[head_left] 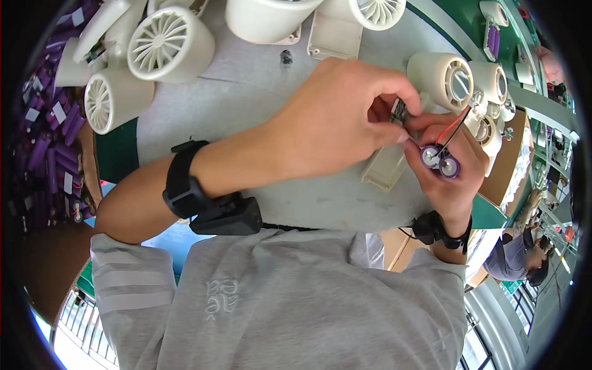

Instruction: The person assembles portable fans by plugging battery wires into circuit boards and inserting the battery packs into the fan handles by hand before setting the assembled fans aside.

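My left hand point(345, 117) reaches across the table with thumb and index finger pinched on a small dark part point(399, 111) that looks like a circuit board. Close beside it, my right hand point(459, 163) is closed around a purple two-cell battery pack point(440, 161), its round metal ends facing up. A red wire point(453, 126) and a black one run from the pack toward a white fan housing point(435, 77). Below the hands lies an open cream handle shell point(385, 168). My fingers cover much of it, so whether it joins the housing cannot be told.
Several white fan housings stand along the far side, one with a slatted grille point(161, 40). Purple battery packs point(46, 148) fill a container at the left. More fan parts point(488, 132) and a cardboard box point(509, 163) are at the right. Another person point(515, 256) is beyond.
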Available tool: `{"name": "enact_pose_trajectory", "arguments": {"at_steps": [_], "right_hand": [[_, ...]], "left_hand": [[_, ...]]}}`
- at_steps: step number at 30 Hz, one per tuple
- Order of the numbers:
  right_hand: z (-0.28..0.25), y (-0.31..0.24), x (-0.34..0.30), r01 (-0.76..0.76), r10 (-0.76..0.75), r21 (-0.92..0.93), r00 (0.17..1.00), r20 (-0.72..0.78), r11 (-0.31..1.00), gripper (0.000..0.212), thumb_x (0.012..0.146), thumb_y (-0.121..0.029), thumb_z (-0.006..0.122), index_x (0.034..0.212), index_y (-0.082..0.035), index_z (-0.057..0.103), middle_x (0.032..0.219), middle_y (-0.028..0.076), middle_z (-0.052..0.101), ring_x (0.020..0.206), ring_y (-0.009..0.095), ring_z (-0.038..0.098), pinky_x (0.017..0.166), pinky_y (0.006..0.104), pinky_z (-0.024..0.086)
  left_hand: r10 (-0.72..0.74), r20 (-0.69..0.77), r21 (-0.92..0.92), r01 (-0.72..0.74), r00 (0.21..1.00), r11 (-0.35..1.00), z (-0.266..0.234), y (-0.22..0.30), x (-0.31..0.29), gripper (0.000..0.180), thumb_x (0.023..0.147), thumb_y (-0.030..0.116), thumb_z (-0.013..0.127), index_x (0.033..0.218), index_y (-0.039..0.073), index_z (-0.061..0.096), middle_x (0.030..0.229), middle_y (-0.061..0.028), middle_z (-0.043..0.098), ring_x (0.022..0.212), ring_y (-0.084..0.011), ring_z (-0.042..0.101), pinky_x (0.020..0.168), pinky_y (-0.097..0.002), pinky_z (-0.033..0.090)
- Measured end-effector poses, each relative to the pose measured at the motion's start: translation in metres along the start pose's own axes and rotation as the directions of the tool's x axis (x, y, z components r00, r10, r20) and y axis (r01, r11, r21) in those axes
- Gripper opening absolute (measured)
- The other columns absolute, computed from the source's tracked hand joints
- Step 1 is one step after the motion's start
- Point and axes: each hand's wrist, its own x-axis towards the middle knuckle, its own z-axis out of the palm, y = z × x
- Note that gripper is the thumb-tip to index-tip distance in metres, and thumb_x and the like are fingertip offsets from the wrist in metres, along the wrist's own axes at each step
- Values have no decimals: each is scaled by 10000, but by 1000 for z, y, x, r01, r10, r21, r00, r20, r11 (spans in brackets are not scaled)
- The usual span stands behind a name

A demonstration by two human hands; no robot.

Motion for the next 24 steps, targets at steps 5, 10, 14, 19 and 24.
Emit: {"name": "enact_pose_trajectory", "arguments": {"at_steps": [5, 10, 14, 19, 24], "right_hand": [[6, 5, -4, 18, -22, -60, 998, -63, 998, 253, 607, 91, 763, 753, 4, 575, 791, 123, 668, 733, 228, 641, 662, 302, 500], [9, 13, -1, 123, -116, 50, 985, -130, 991, 259, 585, 83, 756, 753, -20, 588, 725, 89, 654, 617, 225, 599, 526, 294, 472], [10, 11, -1, 90, -79, 92, 990, -114, 992, 250, 568, 92, 746, 743, -12, 601, 697, 84, 639, 615, 234, 592, 541, 299, 469], [11, 8, -4, 66, -63, 46, 996, -62, 997, 233, 549, 85, 709, 743, -12, 622, 687, 72, 636, 628, 244, 592, 535, 297, 466], [14, 6, -4, 56, -53, 21, 994, -92, 998, 259, 527, 70, 671, 766, -25, 639, 694, 56, 643, 622, 226, 578, 494, 291, 455]], "left_hand": [[-90, 29, -52, 91, 996, 995, 1, 4, -1, 239, 789, -55, 697, 1017, -23, 632, 961, -71, 648, 836, -103, 616, 759, -244, 538], [12, 11, 62, -13, 1000, 998, 1, 3, -3, 285, 740, -78, 721, 1004, -5, 641, 961, -81, 646, 829, -133, 628, 735, -251, 536], [168, -16, 130, -165, 986, 978, 2, 1, -1, 292, 693, -93, 733, 956, 11, 660, 920, -100, 646, 803, -171, 638, 693, -262, 527], [297, -52, 211, -281, 953, 936, 6, -1, -2, 288, 644, -110, 728, 890, 30, 678, 867, -123, 639, 743, -213, 639, 616, -277, 507], [328, -42, 302, -301, 944, 905, 7, 4, -6, 300, 627, -124, 706, 876, 41, 676, 860, -136, 634, 702, -221, 635, 575, -279, 496]]}}
